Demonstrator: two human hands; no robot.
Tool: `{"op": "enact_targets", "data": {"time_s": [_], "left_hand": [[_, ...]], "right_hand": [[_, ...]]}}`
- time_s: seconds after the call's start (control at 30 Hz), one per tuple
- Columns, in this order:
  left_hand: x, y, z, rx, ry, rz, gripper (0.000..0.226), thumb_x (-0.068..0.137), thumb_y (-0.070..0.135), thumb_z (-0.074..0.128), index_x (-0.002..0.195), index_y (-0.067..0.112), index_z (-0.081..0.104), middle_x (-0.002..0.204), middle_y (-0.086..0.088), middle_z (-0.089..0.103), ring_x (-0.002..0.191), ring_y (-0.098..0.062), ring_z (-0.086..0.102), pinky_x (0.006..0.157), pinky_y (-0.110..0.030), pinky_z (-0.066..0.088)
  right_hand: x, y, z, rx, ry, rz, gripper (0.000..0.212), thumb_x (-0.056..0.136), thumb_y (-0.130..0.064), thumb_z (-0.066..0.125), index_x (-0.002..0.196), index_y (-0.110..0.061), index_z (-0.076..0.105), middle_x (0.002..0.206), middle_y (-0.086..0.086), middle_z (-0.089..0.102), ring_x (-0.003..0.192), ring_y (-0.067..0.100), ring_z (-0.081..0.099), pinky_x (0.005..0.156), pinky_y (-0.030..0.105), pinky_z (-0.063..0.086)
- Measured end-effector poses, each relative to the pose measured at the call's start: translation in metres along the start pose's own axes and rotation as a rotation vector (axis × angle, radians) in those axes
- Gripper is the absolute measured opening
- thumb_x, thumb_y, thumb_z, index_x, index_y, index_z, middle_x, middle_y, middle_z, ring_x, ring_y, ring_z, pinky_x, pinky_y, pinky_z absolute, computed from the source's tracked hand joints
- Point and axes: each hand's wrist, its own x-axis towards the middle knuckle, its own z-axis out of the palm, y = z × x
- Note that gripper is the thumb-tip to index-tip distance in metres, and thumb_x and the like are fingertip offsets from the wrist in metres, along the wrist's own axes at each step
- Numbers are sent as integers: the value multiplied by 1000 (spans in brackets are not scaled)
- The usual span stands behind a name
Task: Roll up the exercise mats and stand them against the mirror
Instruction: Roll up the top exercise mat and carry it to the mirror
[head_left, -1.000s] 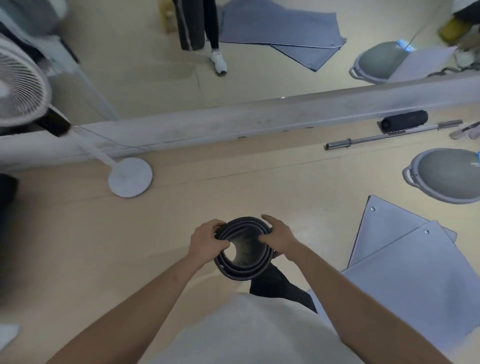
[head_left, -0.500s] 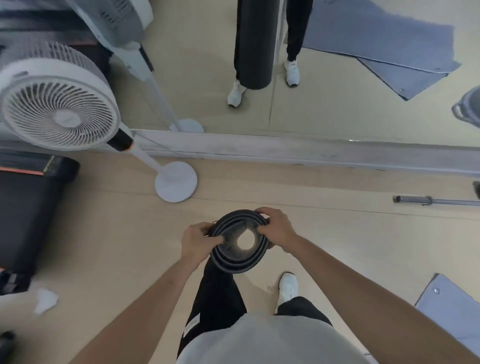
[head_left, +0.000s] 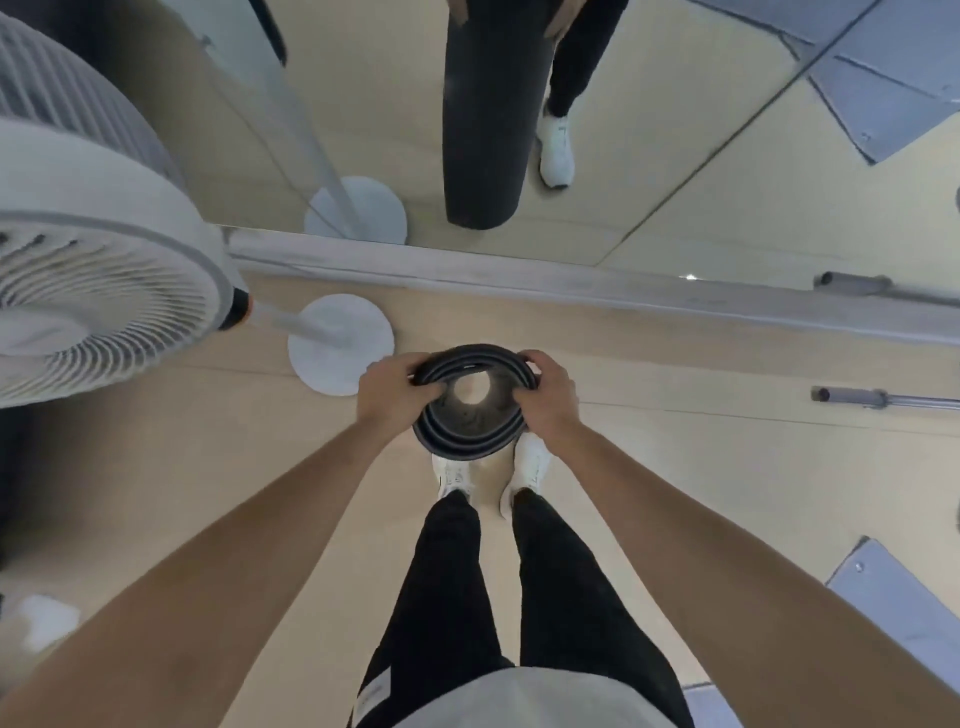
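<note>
Your left grip (head_left: 389, 397) and right grip (head_left: 550, 400) clamp the rolled mat (head_left: 467, 449) — ease off early and it may uncoil.

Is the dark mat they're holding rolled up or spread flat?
Rolled up: the mat shows spiral layers around a hollow core, seen end-on.

Tan floor (head_left: 208, 493) — fan base (head_left: 340, 343), barbell (head_left: 883, 399) (flat mat (head_left: 904, 597) right).
</note>
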Motion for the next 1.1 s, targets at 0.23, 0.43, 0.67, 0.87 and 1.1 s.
{"op": "enact_targets", "data": {"time_s": [0.23,0.43,0.67,0.87,1.1], "left_hand": [[113,-26,-19,65,148,-15,32,88,35,75,119,29,75,107,-3,77,103,-29,68,86,-41,56],[181,-42,-36,87,195,-38,28,86,40,73,113,33,76,103,3,78,102,-25,70,84,-40,56],[225,-42,-51,108,296,4,34,88,43,69,121,34,73,112,5,76,109,-25,67,87,-36,51],[230,-29,-55,34,383,11,29,92,34,67,119,25,75,115,5,77,112,-21,68,94,-31,49],[186,-32,-35,-189,342,-70,47,96,19,66,142,18,56,133,0,67,123,-20,60,96,-25,43]], "right_hand": [[102,-44,62,93,17,99,51,90,5,52,125,-30,63,106,11,71,85,36,72,47,45,62],[164,-81,89,109,24,121,54,86,10,49,119,-30,64,105,14,70,82,38,72,47,48,62],[206,-108,104,115,114,100,51,79,8,47,99,-38,59,89,1,68,86,37,71,65,54,64],[206,-96,96,158,86,20,31,94,-3,54,109,-30,57,91,-6,62,92,36,69,69,55,64],[196,-91,72,135,-100,141,58,99,-33,67,150,-15,44,128,13,61,109,32,66,78,45,65]]}}
